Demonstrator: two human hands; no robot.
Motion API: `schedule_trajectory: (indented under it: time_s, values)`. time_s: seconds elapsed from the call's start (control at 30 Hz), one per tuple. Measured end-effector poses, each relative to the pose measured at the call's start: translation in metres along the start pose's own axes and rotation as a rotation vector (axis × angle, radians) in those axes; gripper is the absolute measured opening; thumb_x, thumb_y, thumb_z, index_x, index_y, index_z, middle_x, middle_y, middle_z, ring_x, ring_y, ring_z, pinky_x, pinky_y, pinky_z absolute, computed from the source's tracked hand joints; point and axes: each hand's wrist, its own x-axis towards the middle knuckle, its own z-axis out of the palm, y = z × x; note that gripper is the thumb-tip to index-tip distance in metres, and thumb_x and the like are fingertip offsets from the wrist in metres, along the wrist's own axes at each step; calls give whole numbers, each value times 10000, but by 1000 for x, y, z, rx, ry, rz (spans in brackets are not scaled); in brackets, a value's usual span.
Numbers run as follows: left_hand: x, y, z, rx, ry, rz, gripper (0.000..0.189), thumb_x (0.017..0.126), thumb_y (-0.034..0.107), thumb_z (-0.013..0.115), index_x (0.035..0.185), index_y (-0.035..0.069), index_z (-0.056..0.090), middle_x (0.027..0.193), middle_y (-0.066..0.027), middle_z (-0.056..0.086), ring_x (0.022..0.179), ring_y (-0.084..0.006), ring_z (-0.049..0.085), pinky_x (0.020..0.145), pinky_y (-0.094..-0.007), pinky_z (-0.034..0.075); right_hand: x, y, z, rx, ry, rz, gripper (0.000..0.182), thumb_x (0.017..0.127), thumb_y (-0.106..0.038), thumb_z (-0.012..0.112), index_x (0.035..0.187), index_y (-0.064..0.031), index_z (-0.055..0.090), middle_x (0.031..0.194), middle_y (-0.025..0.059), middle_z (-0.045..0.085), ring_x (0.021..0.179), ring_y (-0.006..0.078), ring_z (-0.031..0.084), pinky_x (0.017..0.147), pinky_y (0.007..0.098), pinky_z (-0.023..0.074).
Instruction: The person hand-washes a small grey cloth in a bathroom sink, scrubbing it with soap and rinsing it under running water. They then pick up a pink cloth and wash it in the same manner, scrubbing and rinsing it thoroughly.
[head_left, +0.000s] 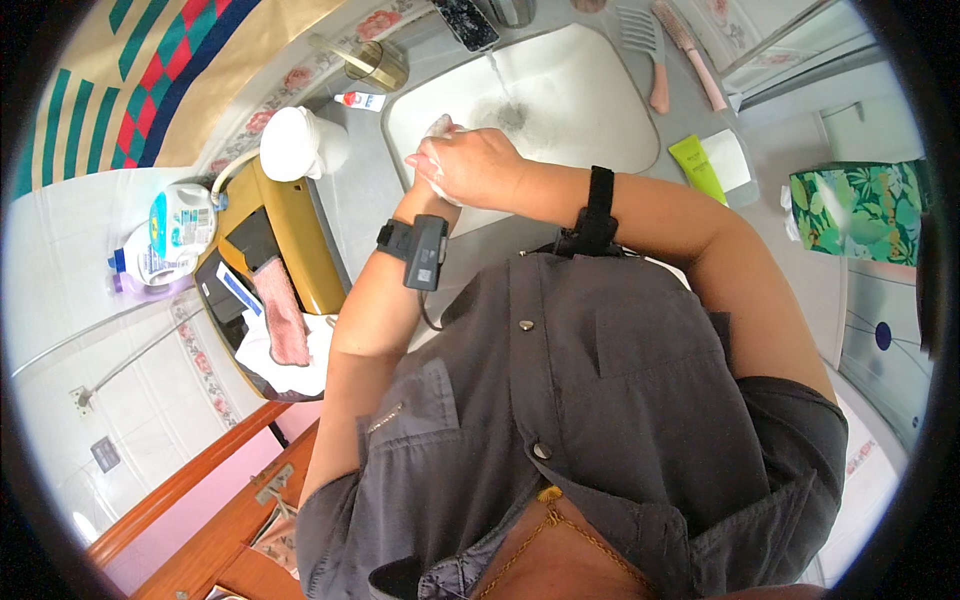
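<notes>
Both bare hands are together over the near left part of a white washbasin (600, 112). My right hand (484, 169) wraps across my left hand (442, 129), which is mostly hidden beneath it. White soap lather covers the fingers of both. Water (495, 69) runs from a dark faucet (469, 26) into the basin, beyond the hands, and falls by the drain (511, 115). A black strap with a small device (426, 251) sits on my left wrist. Another black strap (600, 202) is around my right forearm.
Left of the basin stand a white lidded container (289, 146), a glass (382, 66) and a small tube (360, 100). A wide-tooth comb (641, 45), a pink hairbrush (694, 56) and a green tube (697, 166) lie to its right. A patterned tissue box (859, 214) is farther right.
</notes>
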Motion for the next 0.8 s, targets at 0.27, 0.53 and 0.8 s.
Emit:
schedule_trajectory:
  time_s: [0.27, 0.53, 0.8]
  values:
    - [10, 2, -15, -85, -111, -97, 289, 901, 321, 367, 1007, 86, 499, 899, -103, 585, 797, -247, 585, 656, -366, 493, 8, 8, -9, 23, -89, 130, 477, 901, -399, 296, 799, -85, 641, 785, 161, 631, 708, 343, 610, 673, 415, 482]
    - [23, 9, -22, 32, -273, -186, 202, 902, 266, 376, 856, 109, 494, 705, -48, 549, 571, -208, 543, 536, -347, 467, 31, 37, -5, 99, -27, 294, 514, 904, -387, 290, 735, -46, 636, 705, 154, 628, 684, 340, 613, 672, 435, 482]
    - [15, 12, -7, 86, -226, -206, 230, 899, 317, 412, 898, 112, 517, 759, -30, 562, 562, -142, 534, 359, -258, 368, 31, 49, 6, 161, 23, 318, 553, 905, -408, 273, 686, -45, 627, 665, 179, 602, 655, 353, 589, 646, 429, 466]
